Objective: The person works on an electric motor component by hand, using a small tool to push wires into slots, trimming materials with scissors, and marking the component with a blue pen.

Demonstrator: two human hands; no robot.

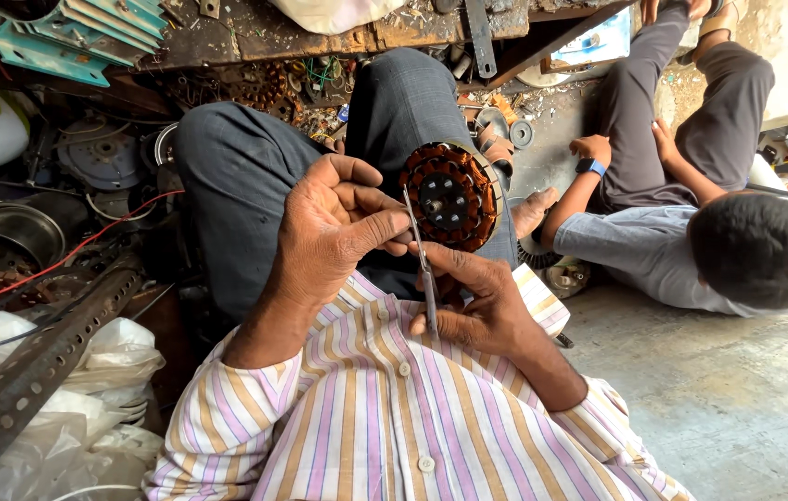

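Two hands, left hand [329, 232], right hand [477, 301], one blade [422, 269], one stator [450, 197]

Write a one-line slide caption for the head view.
Left hand steadies a copper-wound stator on the lap while the right hand holds a thin metal tool against it.
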